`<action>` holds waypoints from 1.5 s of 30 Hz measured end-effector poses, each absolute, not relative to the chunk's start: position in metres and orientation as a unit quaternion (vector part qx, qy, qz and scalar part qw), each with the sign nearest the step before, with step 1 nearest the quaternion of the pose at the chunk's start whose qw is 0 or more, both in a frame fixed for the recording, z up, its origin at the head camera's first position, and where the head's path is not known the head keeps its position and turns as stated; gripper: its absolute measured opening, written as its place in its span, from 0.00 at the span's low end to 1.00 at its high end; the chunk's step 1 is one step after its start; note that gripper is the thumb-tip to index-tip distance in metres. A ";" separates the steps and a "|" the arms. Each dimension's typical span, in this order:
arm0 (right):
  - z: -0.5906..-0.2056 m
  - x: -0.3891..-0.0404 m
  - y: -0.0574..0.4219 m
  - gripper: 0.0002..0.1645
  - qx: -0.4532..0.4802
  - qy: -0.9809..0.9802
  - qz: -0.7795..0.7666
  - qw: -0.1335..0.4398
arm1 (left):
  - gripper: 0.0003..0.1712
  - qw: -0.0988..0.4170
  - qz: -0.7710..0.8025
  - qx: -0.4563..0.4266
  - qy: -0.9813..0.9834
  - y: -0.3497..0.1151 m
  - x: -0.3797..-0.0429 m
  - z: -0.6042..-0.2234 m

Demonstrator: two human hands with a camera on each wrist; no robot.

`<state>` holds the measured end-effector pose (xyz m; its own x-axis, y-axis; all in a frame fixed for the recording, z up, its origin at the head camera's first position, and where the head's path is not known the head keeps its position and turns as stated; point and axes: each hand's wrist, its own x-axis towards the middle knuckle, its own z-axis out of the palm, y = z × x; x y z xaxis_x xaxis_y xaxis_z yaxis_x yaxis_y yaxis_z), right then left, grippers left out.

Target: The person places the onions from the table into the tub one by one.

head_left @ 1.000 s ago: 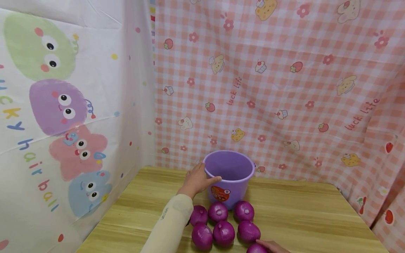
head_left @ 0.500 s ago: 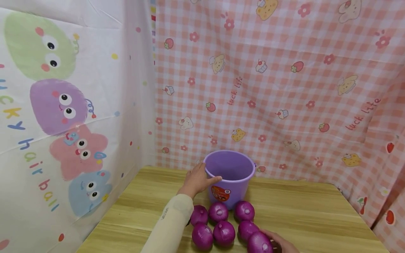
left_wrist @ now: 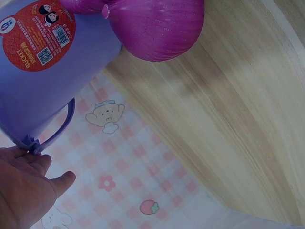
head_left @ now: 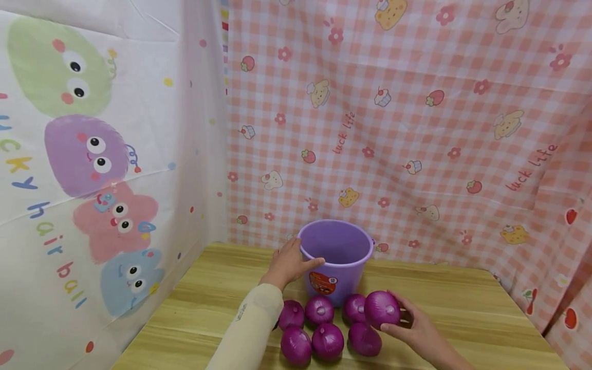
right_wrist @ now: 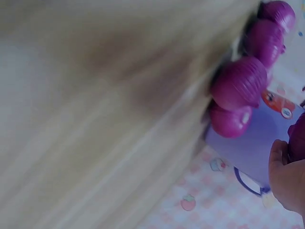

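A purple bucket (head_left: pixel 337 277) with a red round sticker stands upright on the table. My left hand (head_left: pixel 288 264) holds its rim at the left, thumb along the front edge; in the left wrist view the fingers (left_wrist: pixel 40 164) meet the rim where the handle attaches. My right hand (head_left: pixel 413 329) grips a red onion (head_left: pixel 382 310) between thumb and fingers, raised in front of the bucket's right side. Below it, two rows of red onions lie before the bucket, among them a front-right onion (head_left: pixel 365 339) and a back-right one (head_left: pixel 353 308) partly hidden by the held onion.
The wooden table (head_left: pixel 462 308) reaches back to a pink checked cloth (head_left: pixel 407 128). A white cartoon-print cloth (head_left: pixel 185 154) hangs along the left side. More onions, such as the front-left onion (head_left: pixel 296 346), lie beside my left sleeve (head_left: pixel 250 326).
My right hand has picked up the nearest onion at the lower right and carried it up and forward toward the bucket. My left hand has stayed on the rim.
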<state>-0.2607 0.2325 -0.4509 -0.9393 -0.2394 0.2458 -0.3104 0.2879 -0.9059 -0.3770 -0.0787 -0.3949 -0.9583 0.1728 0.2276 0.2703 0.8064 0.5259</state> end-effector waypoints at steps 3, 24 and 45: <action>-0.440 -0.268 0.228 0.46 0.142 -0.801 0.580 0.046 | 0.59 0.083 -0.290 -0.116 -0.946 -0.078 -0.377 -0.395; -0.368 -0.334 0.182 0.53 0.092 -0.833 0.538 0.095 | 0.57 0.086 -0.297 -0.122 -0.943 -0.078 -0.378 -0.395; -0.370 -0.388 0.145 0.52 0.042 -0.818 0.561 0.119 | 0.58 0.089 -0.286 -0.124 -0.946 -0.078 -0.378 -0.393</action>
